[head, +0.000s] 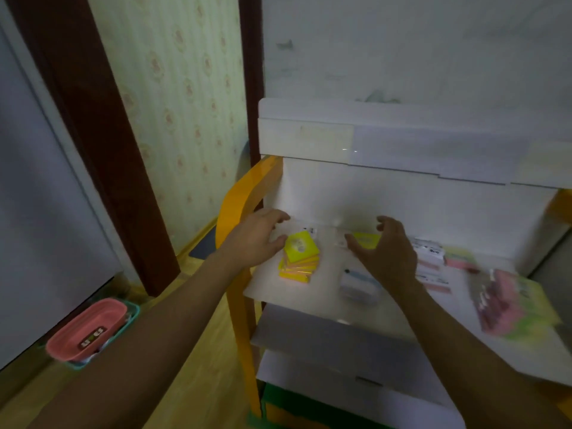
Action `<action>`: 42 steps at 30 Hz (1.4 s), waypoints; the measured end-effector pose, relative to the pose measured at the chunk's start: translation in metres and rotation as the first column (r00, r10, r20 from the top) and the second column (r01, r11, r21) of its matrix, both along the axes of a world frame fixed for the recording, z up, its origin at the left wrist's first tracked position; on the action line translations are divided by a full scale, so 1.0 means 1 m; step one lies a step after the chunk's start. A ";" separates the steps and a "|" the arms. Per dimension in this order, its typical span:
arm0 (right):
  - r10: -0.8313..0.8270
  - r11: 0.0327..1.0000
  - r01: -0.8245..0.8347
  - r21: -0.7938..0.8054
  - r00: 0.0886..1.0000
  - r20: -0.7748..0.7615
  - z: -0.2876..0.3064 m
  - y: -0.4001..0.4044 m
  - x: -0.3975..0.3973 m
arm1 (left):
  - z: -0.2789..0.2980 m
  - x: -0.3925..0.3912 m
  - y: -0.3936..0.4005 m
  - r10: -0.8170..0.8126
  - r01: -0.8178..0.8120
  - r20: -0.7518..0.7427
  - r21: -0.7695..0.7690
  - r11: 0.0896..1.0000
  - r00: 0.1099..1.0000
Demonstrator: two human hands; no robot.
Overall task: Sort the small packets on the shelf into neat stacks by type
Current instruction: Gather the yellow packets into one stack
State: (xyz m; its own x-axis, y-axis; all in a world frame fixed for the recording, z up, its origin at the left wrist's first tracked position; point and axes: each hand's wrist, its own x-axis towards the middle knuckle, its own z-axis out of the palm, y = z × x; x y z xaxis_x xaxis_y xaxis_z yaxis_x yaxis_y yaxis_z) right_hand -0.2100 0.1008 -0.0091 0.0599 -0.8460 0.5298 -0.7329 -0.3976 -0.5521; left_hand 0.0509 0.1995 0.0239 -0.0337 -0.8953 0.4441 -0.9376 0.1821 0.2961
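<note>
Both hands reach onto the white shelf (pixel 309 292). Left hand (pixel 257 239) lies near the shelf's back left corner, fingers loosely curled, fingertips touching the left side of a fanned stack of yellow packets (pixel 300 258); whether it actually grips one cannot be told. Right hand (pixel 387 252) hovers over the middle of the shelf, fingers spread and bent like a claw, holding nothing, just beside a single yellow packet (pixel 366 239) lying flat near the back edge. The stack is square, glossy and slightly askew, with orange-pink edges showing between layers. A pale blue and white packet pile (pixel 359 286) sits toward the front edge, blurred. White and pink packets (pixel 430 264) lie right of the right hand, and a blurred pink and green pile (pixel 513 305) fills the right end. On the floor, a pink plastic basket (pixel 89 329) nests inside a teal one (pixel 133 314); their contents cannot be made out.
</note>
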 end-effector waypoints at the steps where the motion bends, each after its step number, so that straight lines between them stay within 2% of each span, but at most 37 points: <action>1: -0.002 1.000 0.002 -0.007 1.000 0.001 0.001 0.001 -0.011 | 0.001 -0.004 -0.010 -0.011 0.011 0.001 -0.003 1.000 1.000; 13: -0.051 0.999 0.050 -0.010 0.996 -0.073 -0.004 0.015 -0.091 | -0.024 -0.054 -0.101 -0.166 0.169 -0.064 0.053 0.984 0.984; 21: -0.055 0.990 0.070 0.122 0.991 -0.120 -0.030 0.021 -0.123 | -0.039 -0.092 -0.169 -0.240 0.247 -0.058 0.187 0.951 0.969; 23: -0.041 0.989 0.057 0.134 0.992 -0.116 -0.034 0.014 -0.132 | -0.042 -0.099 -0.188 -0.181 0.183 -0.033 0.315 0.931 0.983; 27: -0.046 0.987 0.064 0.147 0.992 -0.119 -0.035 -0.011 -0.148 | -0.045 -0.120 -0.225 0.013 -0.081 0.129 0.537 0.840 0.992; 30: 0.007 0.983 0.015 0.181 0.992 -0.123 -0.036 -0.031 -0.158 | -0.049 -0.148 -0.242 0.068 -0.172 0.181 0.654 0.737 0.981; 32: 0.014 0.983 0.011 0.181 0.990 -0.138 -0.038 -0.043 -0.164 | -0.055 -0.161 -0.252 0.099 -0.185 0.161 0.720 0.669 0.982; 36: 0.032 0.982 -0.004 0.190 0.989 -0.143 -0.039 -0.058 -0.177 | -0.065 -0.173 -0.269 0.126 -0.179 0.128 0.736 0.653 0.984; 42: 0.009 0.987 0.010 0.161 0.994 -0.112 -0.040 -0.077 -0.184 | -0.062 -0.184 -0.283 0.037 -0.163 0.186 0.732 0.662 0.982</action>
